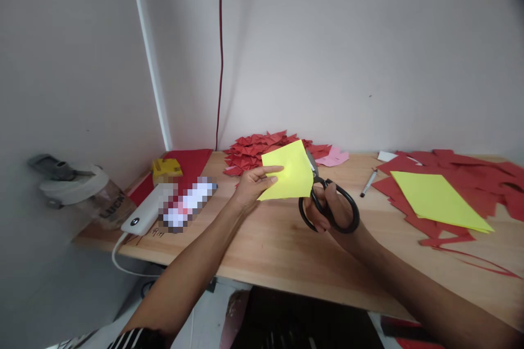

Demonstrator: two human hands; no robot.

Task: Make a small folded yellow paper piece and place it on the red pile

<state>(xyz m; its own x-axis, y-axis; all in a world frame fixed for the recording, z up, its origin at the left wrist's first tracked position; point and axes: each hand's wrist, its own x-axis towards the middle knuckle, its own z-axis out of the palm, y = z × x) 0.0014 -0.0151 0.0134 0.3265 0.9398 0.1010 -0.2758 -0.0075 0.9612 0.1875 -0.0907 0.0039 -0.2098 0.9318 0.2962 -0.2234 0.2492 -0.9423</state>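
Observation:
A piece of yellow paper (287, 172) is pinched between the thumb and fingers of my left hand (254, 184), held up above the table. My right hand (327, 207) grips black-handled scissors (351, 208), its fingers through the loops. The scissor blades meet the paper's right edge and are partly hidden behind it. Behind the yellow paper lies a heap of folded red paper pieces (249, 148), with a pink paper piece (334, 157) at its right.
On the right, yellow sheets (440, 199) lie over red paper scraps (462, 166), beside a marker pen (369, 183). At left are a phone (190, 204), a white power bank (143, 215) with a cable, a yellow packet (167, 168) and a clear jug (102, 202). A wall stands behind the wooden table (278, 251).

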